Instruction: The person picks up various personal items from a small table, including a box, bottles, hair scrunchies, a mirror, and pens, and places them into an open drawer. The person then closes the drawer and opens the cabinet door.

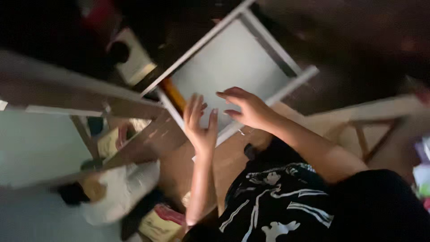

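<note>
In a dim, cluttered room, the pale framed panel (pixel 233 62) lies tilted before you, both your left hand (pixel 200 125) and right hand (pixel 245 106) open, gripping nothing; next you'll need a firm hold on its lower edge.

The pale rectangular framed panel (pixel 233 62) lies ahead of the person, tilted. The left hand (pixel 200 125) is raised at its near edge; the right hand (pixel 247 107) hovers just right of it, over the panel's near corner. A brown wooden board (pixel 143 143) lies left of both hands.
</note>
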